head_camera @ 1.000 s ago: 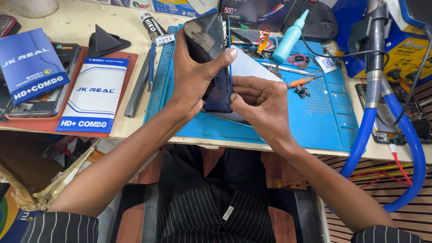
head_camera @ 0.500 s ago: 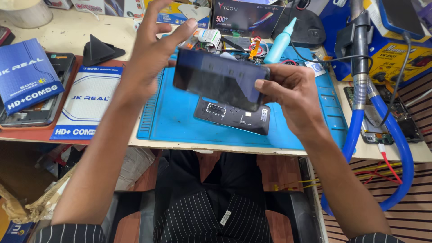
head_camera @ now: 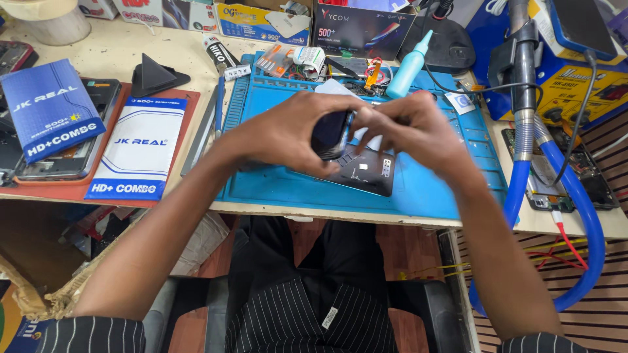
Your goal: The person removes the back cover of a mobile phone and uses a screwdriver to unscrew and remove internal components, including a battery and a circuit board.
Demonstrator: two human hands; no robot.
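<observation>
Glossy glass screen [head_camera: 330, 133], matt rubber mat [head_camera: 425, 189]

Boxes and sleeves ring a blue repair mat on a crowded workbench.

At far left, a blue rectangular box [head_camera: 49, 108] lies tilted over a tray; just beside it a flat white-and-blue sleeve [head_camera: 136, 149] rests on a red board. Along the back edge stand a blue-and-yellow carton [head_camera: 252, 23] and a dark box [head_camera: 360, 29] with a coloured streak. A small white-and-blue sticker [head_camera: 462, 102] lies on the mat's right side. A dark glossy screen panel [head_camera: 329, 134] sits between both hands.
</observation>
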